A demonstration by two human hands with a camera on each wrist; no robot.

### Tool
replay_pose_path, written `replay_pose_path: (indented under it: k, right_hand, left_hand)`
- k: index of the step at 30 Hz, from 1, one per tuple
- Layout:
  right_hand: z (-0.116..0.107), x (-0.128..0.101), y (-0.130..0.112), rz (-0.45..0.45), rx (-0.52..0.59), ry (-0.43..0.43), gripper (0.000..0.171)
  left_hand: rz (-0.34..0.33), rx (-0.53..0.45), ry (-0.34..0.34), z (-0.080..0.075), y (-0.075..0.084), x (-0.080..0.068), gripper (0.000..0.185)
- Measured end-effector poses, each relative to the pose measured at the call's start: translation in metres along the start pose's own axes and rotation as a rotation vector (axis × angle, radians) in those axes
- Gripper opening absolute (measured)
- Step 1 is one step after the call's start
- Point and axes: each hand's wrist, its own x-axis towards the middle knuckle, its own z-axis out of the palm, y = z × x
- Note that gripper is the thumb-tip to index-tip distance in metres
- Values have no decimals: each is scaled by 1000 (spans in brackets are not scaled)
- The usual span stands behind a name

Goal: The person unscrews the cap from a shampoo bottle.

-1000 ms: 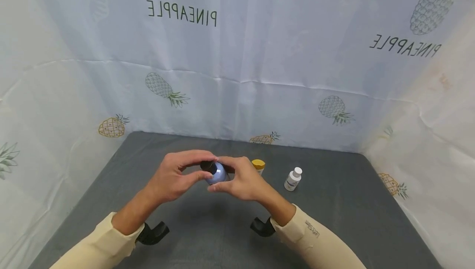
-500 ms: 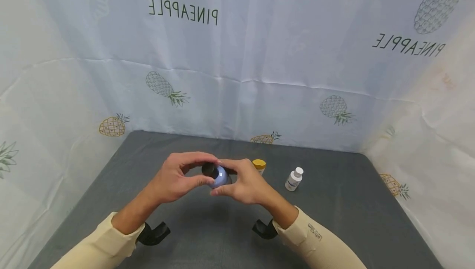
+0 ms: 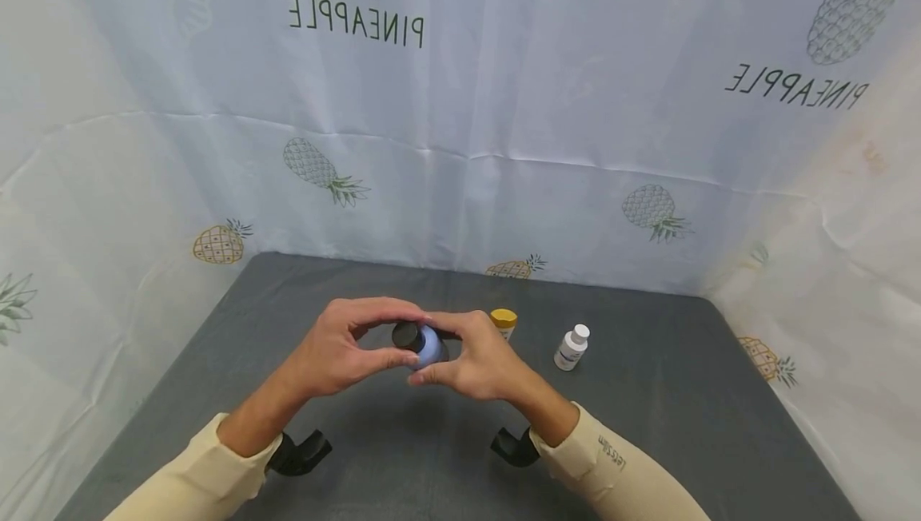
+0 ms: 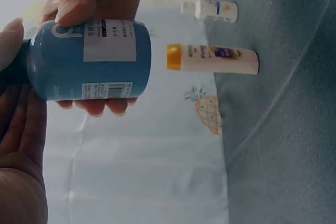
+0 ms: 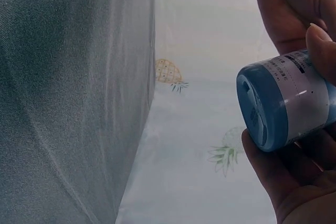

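Note:
Both hands hold a blue bottle (image 3: 431, 347) over the dark table in the head view. Its black cap (image 3: 408, 336) tilts toward the person and to the left. My left hand (image 3: 348, 349) grips that cap between thumb and fingers. The right hand (image 3: 475, 353) wraps the body, thumb on the near side. In the left wrist view the bottle (image 4: 92, 64) shows a white label and a barcode, with its cap partly hidden by the left fingers. Its base faces the camera in the right wrist view, where the bottle (image 5: 286, 98) has fingers below and a thumb above.
A white bottle with a yellow cap (image 3: 503, 319) stands behind the right hand, partly hidden. Further right is a small white bottle (image 3: 572, 347). The grey tabletop (image 3: 647, 401) is enclosed by a pineapple-print curtain (image 3: 460, 105) at the back and sides.
Both hands and the blue bottle have shifted slightly right and down in the head view. The black cap now shows more of its top. Both hands keep their hold.

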Motion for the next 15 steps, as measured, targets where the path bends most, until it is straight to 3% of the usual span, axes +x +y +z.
replay_pose_path:
  k: [6,15]
  right_hand:
    - [0,0,-1,15,-8,12,63]
    - [3,0,-3,54,-52,63,62]
  left_hand:
    - [-21,-22,58,4,2,-2,42]
    - [0,53,175,14,1,-2,36]
